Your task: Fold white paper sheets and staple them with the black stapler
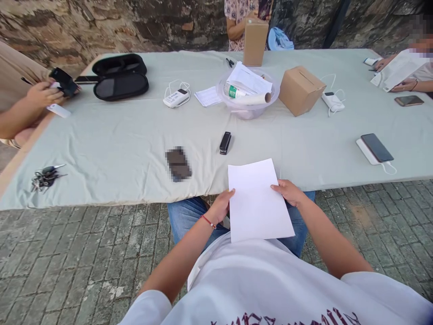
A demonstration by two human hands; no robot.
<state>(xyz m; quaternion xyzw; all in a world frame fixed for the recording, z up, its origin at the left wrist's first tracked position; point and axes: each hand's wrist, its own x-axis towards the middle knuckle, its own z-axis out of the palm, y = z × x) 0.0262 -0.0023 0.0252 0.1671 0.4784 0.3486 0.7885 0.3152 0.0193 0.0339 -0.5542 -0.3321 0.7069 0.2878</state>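
Note:
Between my hands is a white sheet of paper [257,203], possibly a thin stack, tilted over my lap with its far end at the table edge. My left hand [221,205] grips its left side, thumb on top and the other fingers hidden beneath. On the opposite side my right hand [289,191] pinches the edge the same way. Just past the paper lies a black stapler [225,143] on the cloth. A dark, pixelated flat object [178,164] rests to the stapler's left.
A pale cloth covers the table [111,149]. Keys [47,177], a black case [121,83], power banks, a plastic basin [248,110] of papers, cardboard boxes [301,90] and a phone [376,146] lie around. Other people sit at the left, right and far sides.

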